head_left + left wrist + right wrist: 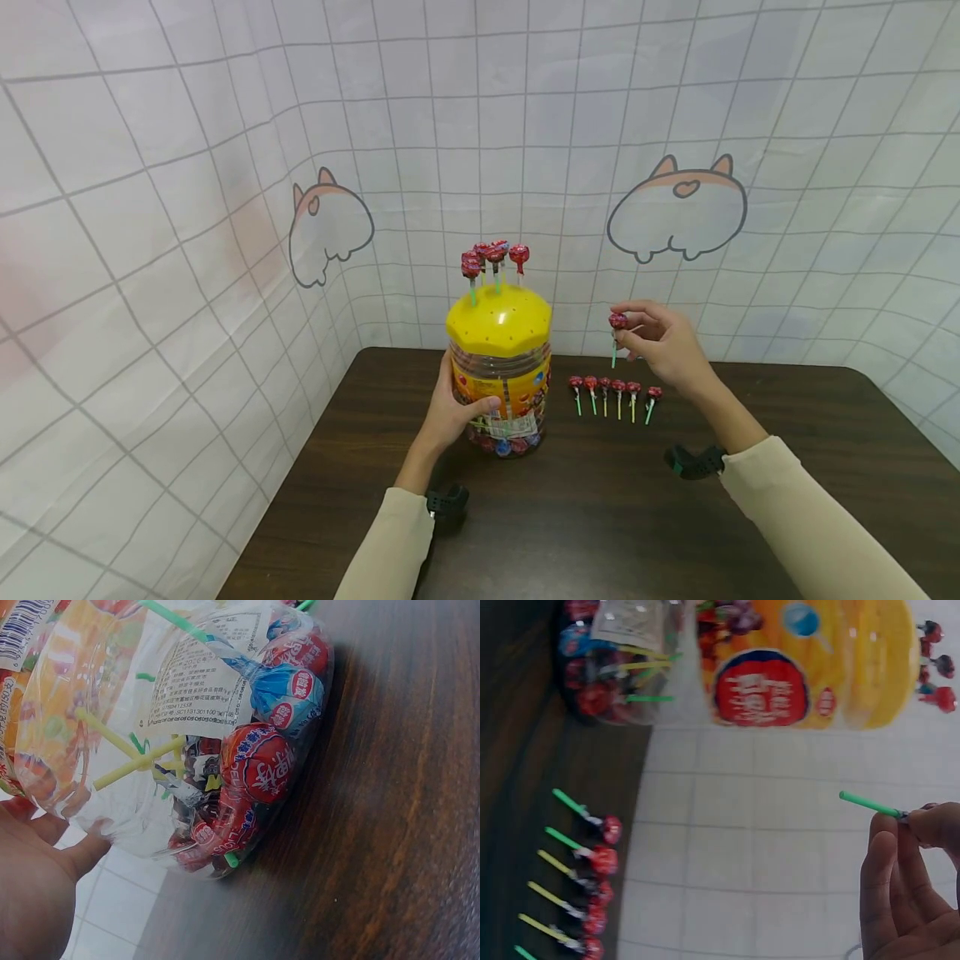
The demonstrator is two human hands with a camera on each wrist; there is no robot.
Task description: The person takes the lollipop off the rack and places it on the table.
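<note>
A big clear plastic jar (pixel 517 392) of wrapped lollipops stands upright on the table, capped by a yellow lid (pixel 501 325). Several red-wrapped lollipops (pixel 520 255) stick up out of small holes in this lid. My left hand (pixel 448 412) grips the jar's left side, thumb across the front label. To the right, my right hand (pixel 662 346) pinches one lollipop (pixel 618 321) near its head, above the table. In the right wrist view its green stick (pixel 866 802) points toward the jar. Through the jar's wall, the left wrist view shows a red-wrapped lollipop (pixel 256 763).
Several lollipops (pixel 604 384) lie in a row on the dark wooden table (pixel 577 508), right of the jar, sticks toward me. A white grid-patterned cloth (pixel 525 100) hangs behind the table and along its left side.
</note>
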